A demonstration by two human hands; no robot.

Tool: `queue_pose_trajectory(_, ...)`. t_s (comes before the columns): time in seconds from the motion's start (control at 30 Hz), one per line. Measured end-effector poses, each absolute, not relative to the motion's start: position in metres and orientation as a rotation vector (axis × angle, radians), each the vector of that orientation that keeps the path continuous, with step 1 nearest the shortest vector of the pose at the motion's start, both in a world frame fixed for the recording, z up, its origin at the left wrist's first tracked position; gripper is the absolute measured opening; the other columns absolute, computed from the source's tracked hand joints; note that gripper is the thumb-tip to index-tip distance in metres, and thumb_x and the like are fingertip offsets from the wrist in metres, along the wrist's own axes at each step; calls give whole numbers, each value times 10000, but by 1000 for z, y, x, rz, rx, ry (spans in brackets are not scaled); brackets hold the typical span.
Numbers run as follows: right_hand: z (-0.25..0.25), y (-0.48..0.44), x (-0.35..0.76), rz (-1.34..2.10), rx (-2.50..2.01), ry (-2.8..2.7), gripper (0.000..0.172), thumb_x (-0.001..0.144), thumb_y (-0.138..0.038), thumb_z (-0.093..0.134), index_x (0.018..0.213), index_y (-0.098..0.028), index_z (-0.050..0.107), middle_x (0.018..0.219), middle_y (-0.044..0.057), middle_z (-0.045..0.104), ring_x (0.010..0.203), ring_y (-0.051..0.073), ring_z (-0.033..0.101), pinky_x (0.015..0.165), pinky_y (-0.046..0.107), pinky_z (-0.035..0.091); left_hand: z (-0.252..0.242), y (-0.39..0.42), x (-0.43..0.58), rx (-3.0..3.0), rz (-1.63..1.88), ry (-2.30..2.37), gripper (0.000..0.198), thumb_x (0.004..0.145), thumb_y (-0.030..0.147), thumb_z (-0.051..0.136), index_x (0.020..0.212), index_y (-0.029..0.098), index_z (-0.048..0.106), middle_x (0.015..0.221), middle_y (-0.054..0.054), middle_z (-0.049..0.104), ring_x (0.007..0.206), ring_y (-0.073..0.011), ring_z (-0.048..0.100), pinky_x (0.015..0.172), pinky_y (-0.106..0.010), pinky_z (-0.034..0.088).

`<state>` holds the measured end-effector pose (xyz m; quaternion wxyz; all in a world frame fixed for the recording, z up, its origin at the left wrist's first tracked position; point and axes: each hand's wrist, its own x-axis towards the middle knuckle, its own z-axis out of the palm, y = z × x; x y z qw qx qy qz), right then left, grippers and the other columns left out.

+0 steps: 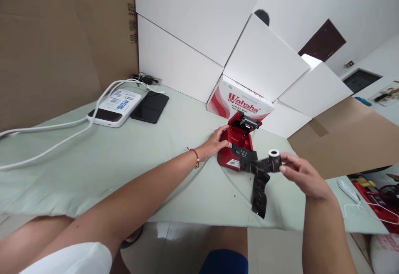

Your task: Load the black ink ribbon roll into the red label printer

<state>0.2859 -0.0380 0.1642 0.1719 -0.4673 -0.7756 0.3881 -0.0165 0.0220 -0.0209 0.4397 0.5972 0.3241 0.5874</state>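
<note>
Smooth white cables [62, 132] loop over the matte pale-green cloth [124, 191] to a flat white rectangular device [114, 107] and a glossy black phone [150, 106]; bare cloth lies open before them. The left hand [215, 143] lays loose fingers against the glossy red plastic printer [238, 141], whose lid is raised. Just right, the right hand [304, 174] pinches the black ribbon roll [264, 166], white-cored, its strip dangling past the table edge.

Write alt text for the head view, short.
A person's right hand holds a black roll with a loose strip hanging down, while the left hand rests against a small red printer whose lid is open. They are over a pale green table, with a black phone at left and white boxes behind.
</note>
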Motion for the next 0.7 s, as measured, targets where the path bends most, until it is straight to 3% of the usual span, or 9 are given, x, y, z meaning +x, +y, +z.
queue_pose_trajectory(0.1,141,-54,299,1411,-1327,-2180,347,915,-473,695,1171,-241,723,1081,76,754,956,238,689,847,370,554,-19,20,-17,1478,1450,786,725,840,309,621,1532,298,408,1472,-88,551,1350,-265,539,1161,-518,437)
queue_pose_trajectory(0.2,109,-58,287,1501,-1393,-2157,340,903,-498,697,1088,-216,734,1059,74,755,949,238,685,866,379,545,-15,17,-18,1435,1425,773,729,835,305,617,1532,298,402,1500,-88,526,1399,-275,496,1187,-526,404)
queue_pose_trajectory(0.37,68,-47,277,1014,-1634,-2114,441,886,-546,640,1148,-203,731,1125,97,759,941,243,687,880,386,549,-6,11,-19,1266,1357,750,770,792,307,659,1517,274,401,1580,-91,443,1507,-291,363,1262,-509,292)
queue_pose_trajectory(0.5,57,-35,299,494,-1876,-2117,476,858,-443,576,1233,-184,714,1147,122,750,802,228,671,881,429,550,-3,11,-19,1252,1341,751,786,777,319,670,1512,271,397,1584,-92,438,1517,-299,346,1272,-514,266)
queue_pose_trajectory(0.7,49,-29,310,499,-1924,-2187,510,813,-343,550,1265,-175,714,1262,140,735,1016,273,706,961,441,535,-4,11,-19,1250,1345,758,789,769,329,678,1506,265,403,1580,-96,439,1507,-300,360,1272,-518,264)
